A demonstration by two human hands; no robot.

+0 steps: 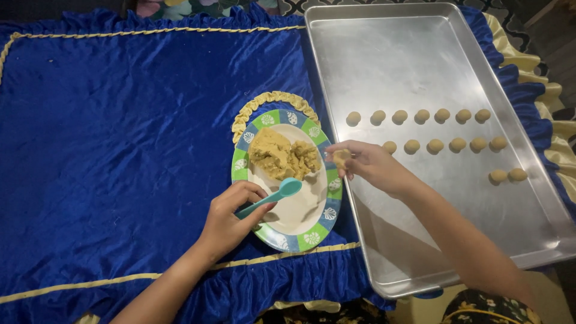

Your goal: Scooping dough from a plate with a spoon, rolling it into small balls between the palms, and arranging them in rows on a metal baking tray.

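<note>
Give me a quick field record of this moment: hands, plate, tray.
left hand: holds teal spoon over the plate
right hand: pinches a dough ball at the tray's left edge
plate: lump of dough, on blue cloth
tray: metal, three rows of balls

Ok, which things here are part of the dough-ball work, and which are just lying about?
In use: teal spoon in left hand; dough piece in right hand; plate with dough lump; metal tray with dough balls.
Lying about: blue cloth.
</note>
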